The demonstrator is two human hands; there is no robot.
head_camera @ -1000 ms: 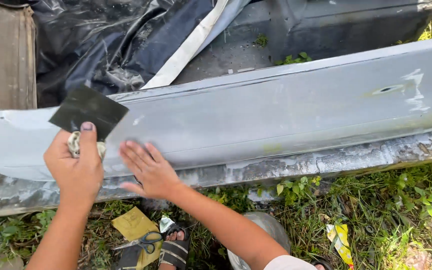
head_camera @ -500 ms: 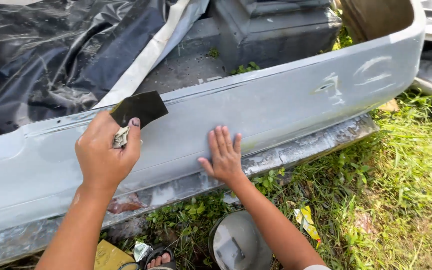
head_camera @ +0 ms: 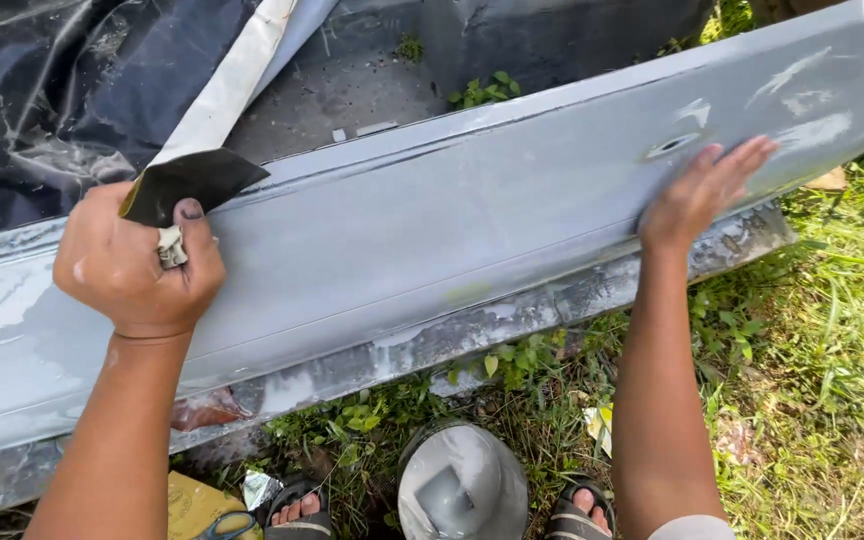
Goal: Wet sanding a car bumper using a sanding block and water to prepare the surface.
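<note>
A long grey primed car body panel (head_camera: 432,230) lies across the view on grass. My left hand (head_camera: 132,265) is closed on a folded dark sheet of sandpaper (head_camera: 192,180), held against the panel's upper left part. My right hand (head_camera: 702,190) rests flat, fingers spread, on the panel's right part, just below a small oval dent (head_camera: 672,146) and beside pale sanded patches (head_camera: 812,130).
Black plastic sheeting (head_camera: 62,90) and a white strip (head_camera: 232,80) lie behind the panel. My sandalled feet (head_camera: 297,510) stand on grass beside a grey round container (head_camera: 462,485). A yellow object (head_camera: 192,505) lies at the lower left. Grass (head_camera: 822,380) spreads right.
My right hand has slid to the right along the panel, up to the dent. The left hand with the sandpaper has kept its grip, and the view has shifted along the panel.
</note>
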